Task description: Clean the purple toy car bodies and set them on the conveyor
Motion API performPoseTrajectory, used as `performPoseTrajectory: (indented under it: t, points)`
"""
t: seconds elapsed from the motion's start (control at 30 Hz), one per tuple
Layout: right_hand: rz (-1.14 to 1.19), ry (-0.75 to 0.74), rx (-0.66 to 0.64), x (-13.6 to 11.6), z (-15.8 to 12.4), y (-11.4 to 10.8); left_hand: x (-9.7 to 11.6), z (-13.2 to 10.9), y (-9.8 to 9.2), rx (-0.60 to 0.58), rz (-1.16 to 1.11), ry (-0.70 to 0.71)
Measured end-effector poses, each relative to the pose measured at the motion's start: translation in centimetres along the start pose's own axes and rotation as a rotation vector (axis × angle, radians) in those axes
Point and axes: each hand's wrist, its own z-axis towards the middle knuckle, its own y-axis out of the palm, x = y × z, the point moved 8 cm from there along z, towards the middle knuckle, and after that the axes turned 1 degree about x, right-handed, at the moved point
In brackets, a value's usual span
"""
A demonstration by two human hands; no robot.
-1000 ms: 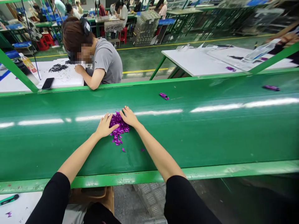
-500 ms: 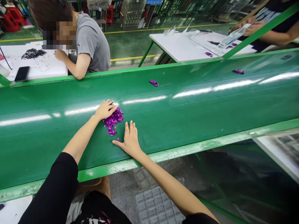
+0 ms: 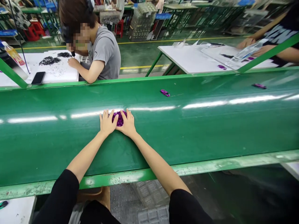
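Observation:
A heap of small shiny purple pieces (image 3: 119, 119) lies on the green conveyor belt (image 3: 149, 140). My left hand (image 3: 107, 123) rests against its left side, fingers spread and pointing away from me. From the right, my right hand (image 3: 127, 123) cups the same heap, its fingers also apart. Both thumbs lie over the pieces, and the heels of the hands nearly meet on the near side. Part of the heap is hidden under the hands. What each small piece is, I cannot make out.
Two purple toy car bodies (image 3: 165, 93) (image 3: 259, 86) lie farther right on the belt. Across it, a person in a grey shirt (image 3: 106, 49) sits by a white table with black bits (image 3: 49, 60) and a phone (image 3: 38, 78). Another person's arms (image 3: 263, 46) are at the far right.
My left hand has come off the top of the heap to its left side. My right hand has moved up against its right side. The loose pieces are gathered into a compact heap. The view has shifted.

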Motion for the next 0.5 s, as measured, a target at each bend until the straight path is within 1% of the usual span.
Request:
performPoseTrajectory:
  t: [0.07, 0.13, 0.3, 0.4, 0.5]
  points:
    - [0.046, 0.016, 0.018, 0.3, 0.1, -0.2, 0.2, -1.3, 0.5, 0.06, -0.035, -0.071]
    - [0.105, 0.034, 0.03, 0.3, 0.3, -0.2, 0.9, -1.9, 1.2, 0.106, -0.091, -0.133]
    - [0.295, 0.108, 0.053, 0.4, 1.0, 0.2, 2.9, -1.6, 2.9, 0.241, -0.312, -0.342]
    - [0.388, 0.16, 0.093, 0.6, 0.9, -0.5, 3.9, -1.4, 3.5, 0.29, -0.51, -0.427]
    - [0.504, 0.171, 0.094, -0.1, 0.3, -1.5, 4.0, -2.1, 3.3, 0.35, -0.712, -0.518]
